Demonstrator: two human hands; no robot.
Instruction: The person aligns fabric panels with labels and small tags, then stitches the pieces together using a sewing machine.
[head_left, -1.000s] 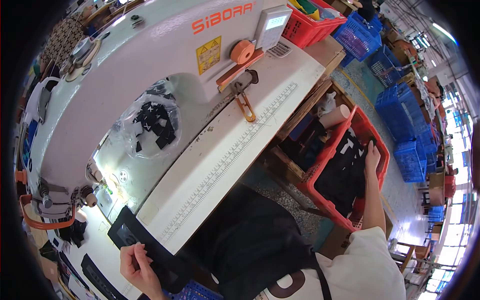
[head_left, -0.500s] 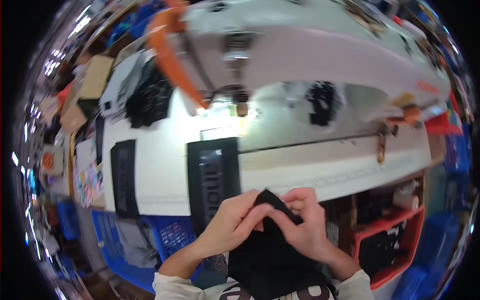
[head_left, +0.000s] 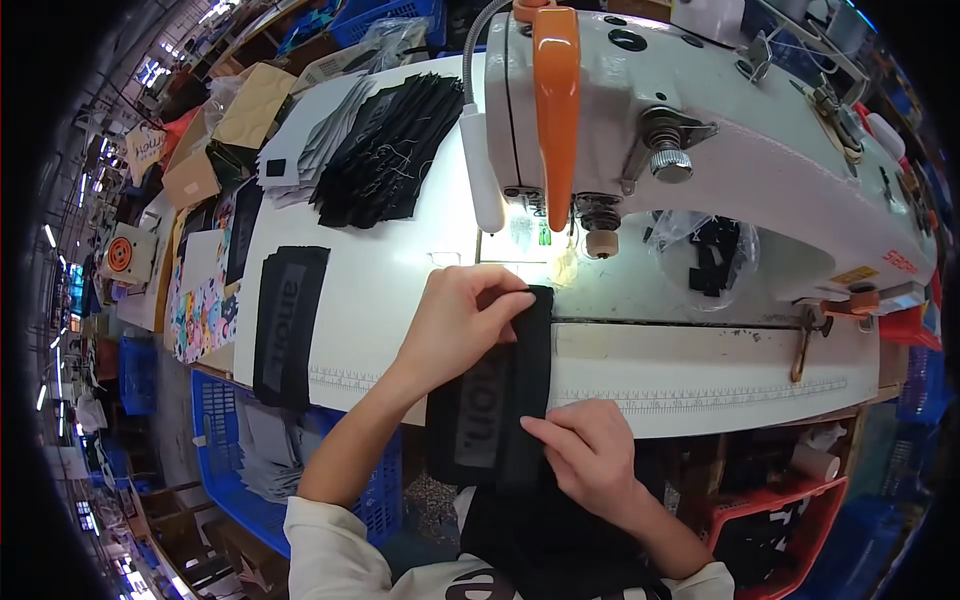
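Observation:
A black fabric piece with dark lettering (head_left: pixel 478 425) hangs over the front edge of the sewing table. Along its right side lies a narrow black fabric strip (head_left: pixel 532 375), lined up lengthwise with it. My left hand (head_left: pixel 455 325) pinches the strip's top end between thumb and fingers, just in front of the sewing machine's needle area. Lower down, my right hand (head_left: pixel 595 455) grips the strip's right edge with thumb and index finger. More black cloth (head_left: pixel 510 535) drapes down over my lap.
The sewing machine (head_left: pixel 760 170) stands behind my hands, its lamp lit. Another lettered black piece (head_left: pixel 288 330) lies at left, below a pile of black pieces (head_left: pixel 385 150). A blue basket (head_left: pixel 220 420) and a red crate (head_left: pixel 835 510) flank me below the table.
Both hands moved from a black fabric corner held above my lap to the table edge. They spread apart, and the strip now lies against the lettered piece. The view shifted.

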